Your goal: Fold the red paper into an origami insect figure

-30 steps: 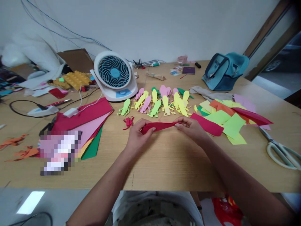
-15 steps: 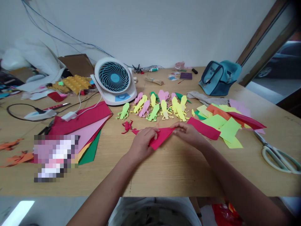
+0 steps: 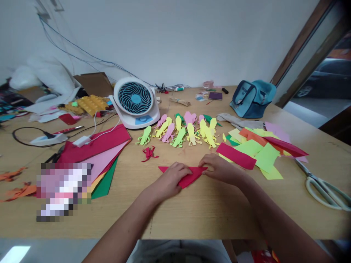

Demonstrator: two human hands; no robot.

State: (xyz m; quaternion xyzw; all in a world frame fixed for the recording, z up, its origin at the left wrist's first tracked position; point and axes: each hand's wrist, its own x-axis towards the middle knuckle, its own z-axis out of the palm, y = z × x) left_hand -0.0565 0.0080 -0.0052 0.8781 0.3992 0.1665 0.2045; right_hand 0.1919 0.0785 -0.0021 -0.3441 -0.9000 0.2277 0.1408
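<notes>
Red paper triangle (image 3: 189, 179): left hand (image 3: 171, 180) pressing atop, grip unclear; right hand (image 3: 218, 168) pinching right corner. Folding step, apparently; next move likely calls for firm creasing.

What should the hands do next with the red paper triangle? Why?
Perhaps the right hand should press along the far edge of the red triangle, since the left hand covers its middle and the right hand is at one corner.
</notes>
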